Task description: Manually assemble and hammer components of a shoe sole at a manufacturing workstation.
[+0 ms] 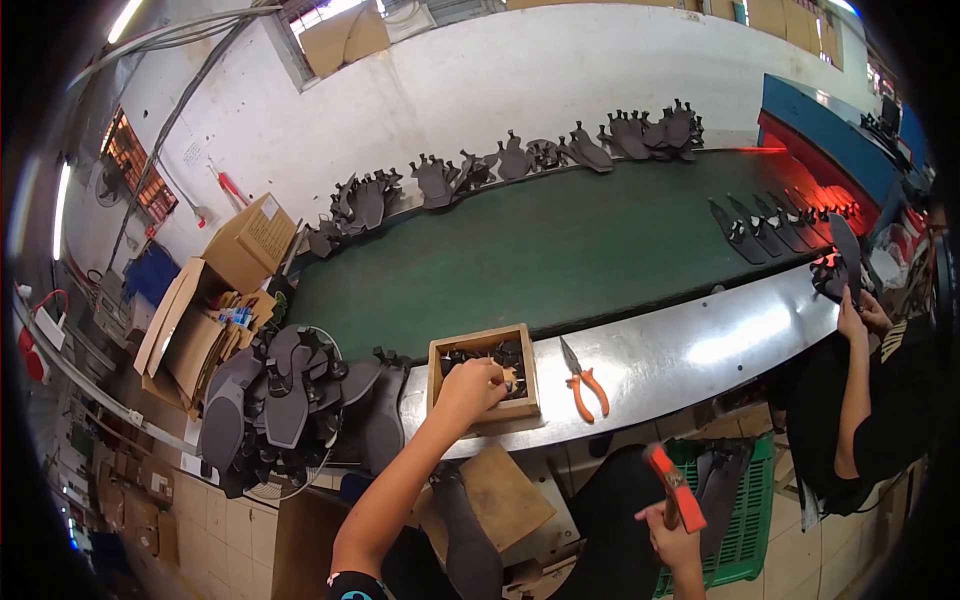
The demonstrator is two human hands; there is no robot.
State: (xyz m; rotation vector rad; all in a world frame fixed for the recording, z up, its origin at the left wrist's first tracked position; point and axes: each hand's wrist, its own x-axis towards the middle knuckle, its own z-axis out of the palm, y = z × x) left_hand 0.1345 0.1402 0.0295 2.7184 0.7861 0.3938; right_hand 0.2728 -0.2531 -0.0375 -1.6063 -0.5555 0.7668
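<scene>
A red hammer [681, 495] is gripped by the right hand [673, 541] at the lower right of the frame. At the centre, the left hand [474, 388] is held over a wooden box [520, 408], its fingers bent; whether anything is pinched cannot be told. 1 pair of orange-handled pliers [595, 389] is laid just right of the box. At lower centre, 1 dark sole [470, 540] is seen.

A cardboard box [245, 243] stands near the left end of a green conveyor belt [500, 235]; a blue machine [815, 120] stands at its right end, red light glowing beneath. A fan [107, 184] shows beside a barred window [142, 168].
</scene>
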